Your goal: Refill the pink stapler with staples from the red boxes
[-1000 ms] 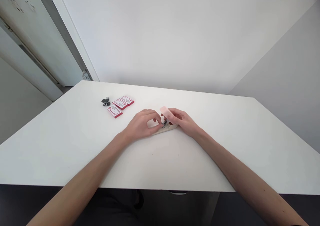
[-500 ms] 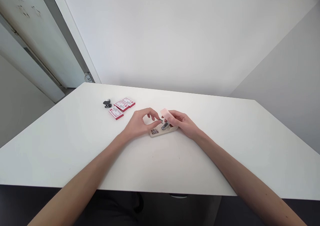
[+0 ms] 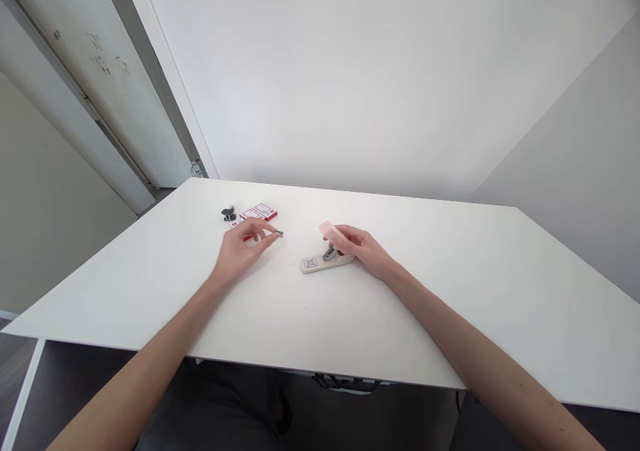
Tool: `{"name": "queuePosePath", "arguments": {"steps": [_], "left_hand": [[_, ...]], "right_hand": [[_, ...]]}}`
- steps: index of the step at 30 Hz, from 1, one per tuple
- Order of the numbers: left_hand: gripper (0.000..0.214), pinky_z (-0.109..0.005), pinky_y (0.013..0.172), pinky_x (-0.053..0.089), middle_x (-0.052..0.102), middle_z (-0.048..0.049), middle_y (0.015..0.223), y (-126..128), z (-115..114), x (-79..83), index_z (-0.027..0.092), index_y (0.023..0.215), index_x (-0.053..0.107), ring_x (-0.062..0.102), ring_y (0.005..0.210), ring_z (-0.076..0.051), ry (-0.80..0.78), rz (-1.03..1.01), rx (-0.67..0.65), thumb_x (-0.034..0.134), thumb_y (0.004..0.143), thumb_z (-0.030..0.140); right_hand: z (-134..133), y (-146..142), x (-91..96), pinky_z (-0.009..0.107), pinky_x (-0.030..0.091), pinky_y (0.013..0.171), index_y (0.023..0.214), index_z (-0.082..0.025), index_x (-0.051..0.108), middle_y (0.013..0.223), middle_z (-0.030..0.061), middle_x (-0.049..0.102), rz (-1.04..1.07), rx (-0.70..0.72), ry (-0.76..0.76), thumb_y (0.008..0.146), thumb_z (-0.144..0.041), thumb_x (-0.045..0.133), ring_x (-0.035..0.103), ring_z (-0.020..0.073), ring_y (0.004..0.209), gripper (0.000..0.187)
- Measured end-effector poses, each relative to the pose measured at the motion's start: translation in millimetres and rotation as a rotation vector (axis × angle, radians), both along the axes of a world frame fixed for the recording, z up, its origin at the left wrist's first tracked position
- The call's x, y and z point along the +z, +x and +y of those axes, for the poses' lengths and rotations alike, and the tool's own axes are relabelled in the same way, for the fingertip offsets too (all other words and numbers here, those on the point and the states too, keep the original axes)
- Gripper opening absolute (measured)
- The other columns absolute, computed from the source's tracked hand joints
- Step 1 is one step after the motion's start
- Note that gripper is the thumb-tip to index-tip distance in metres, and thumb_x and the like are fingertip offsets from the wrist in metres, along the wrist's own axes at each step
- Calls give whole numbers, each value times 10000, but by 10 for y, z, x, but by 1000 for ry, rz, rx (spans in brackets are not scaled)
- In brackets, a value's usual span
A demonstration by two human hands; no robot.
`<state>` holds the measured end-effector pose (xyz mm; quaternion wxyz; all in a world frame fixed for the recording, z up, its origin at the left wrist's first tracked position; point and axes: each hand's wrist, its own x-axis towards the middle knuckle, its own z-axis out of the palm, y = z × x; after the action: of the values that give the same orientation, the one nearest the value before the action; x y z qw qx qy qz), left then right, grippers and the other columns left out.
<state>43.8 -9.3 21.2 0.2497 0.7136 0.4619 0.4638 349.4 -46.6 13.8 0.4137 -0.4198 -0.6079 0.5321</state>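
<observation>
The cream plastic stapler [image 3: 325, 262] lies mid-surface [image 3: 450, 291], its pink lid raised by the right hand [image 3: 361, 246], grip clamped on it. The left hand [image 3: 243, 248] pinches a small metal staple strip [image 3: 279, 234] near red-and-white staple boxes [image 3: 259, 211]. Loading seems underway; next calls for careful alignment with the channel.

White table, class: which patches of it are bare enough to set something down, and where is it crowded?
The white table is bare right of the right hand, and along the near edge between the forearms. Crowded: the far left, where red-and-white small boxes and a black binder clip lie beside the left hand, and the middle, around the cream stapler.
</observation>
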Motion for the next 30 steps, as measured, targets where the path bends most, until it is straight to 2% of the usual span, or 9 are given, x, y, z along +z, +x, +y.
{"name": "queuePosePath", "arguments": {"steps": [2, 4, 8, 11, 13, 22, 25, 30], "left_hand": [[332, -351, 796, 500, 752, -38, 908, -223, -54, 35, 238, 938, 741, 621, 766, -174, -11, -10, 101, 826, 834, 541], [359, -338, 801, 494, 759, -39, 956, -413, -96, 65, 244, 955, 735, 646, 812, -181, -40, -53, 184, 859, 795, 541], [491, -343, 803, 523, 762, -57, 1004, -615, -123, 91, 247, 1010, 738, 656, 815, -196, -116, -183, 256, 901, 705, 595], [594, -367, 802, 552, 756, -68, 968, -646, -101, 89, 234, 1042, 753, 644, 775, -204, -173, -299, 257, 936, 626, 617], [591, -363, 812, 558, 757, -74, 988, -649, -81, 83, 224, 1003, 764, 645, 781, -199, -193, -351, 261, 951, 598, 612], [528, -354, 759, 557, 756, -87, 994, -690, -68, 45, 207, 933, 774, 649, 765, -193, -190, -395, 279, 958, 608, 580], [492, -335, 761, 544, 746, -66, 995, -706, -65, 40, 208, 949, 774, 642, 752, -166, -208, -445, 308, 956, 637, 543], [480, -335, 780, 540, 704, -30, 946, -712, -79, 73, 210, 929, 748, 592, 728, -134, -234, -642, 348, 971, 616, 498]], "right_hand": [[-11, -4, 11, 308, 470, 826, 1233, -281, 766, 1066, 43, 682, 4, 6, 10, 918, -643, 731, 602, 185, 912, 481], [-23, -12, 20, 308, 466, 826, 1222, -277, 771, 1066, 42, 693, -5, 7, 22, 919, -642, 729, 603, 184, 916, 476], [-63, -40, 49, 316, 483, 837, 1259, -287, 766, 1131, 53, 740, -46, 4, 22, 929, -625, 720, 648, 204, 973, 475], [-99, -60, 76, 325, 509, 847, 1275, -297, 762, 1210, 61, 761, -69, 3, 15, 936, -595, 719, 687, 226, 1033, 454], [-109, -72, 82, 333, 519, 863, 1268, -304, 764, 1228, 55, 767, -91, -9, 18, 938, -579, 721, 698, 235, 1063, 431], [-92, -230, -74, 403, 537, 920, 1222, -296, 768, 1224, 34, 779, -162, -106, 93, 922, -587, 724, 705, 282, 1107, 421], [-109, -379, -129, 436, 540, 978, 1259, -308, 762, 1248, 33, 783, -175, -116, 158, 955, -580, 683, 714, 294, 1132, 415], [-100, -840, -197, 512, 439, 1191, 1502, -346, 625, 1522, 41, 662, -228, -100, 282, 1021, -550, 603, 612, 331, 1404, 523]]}}
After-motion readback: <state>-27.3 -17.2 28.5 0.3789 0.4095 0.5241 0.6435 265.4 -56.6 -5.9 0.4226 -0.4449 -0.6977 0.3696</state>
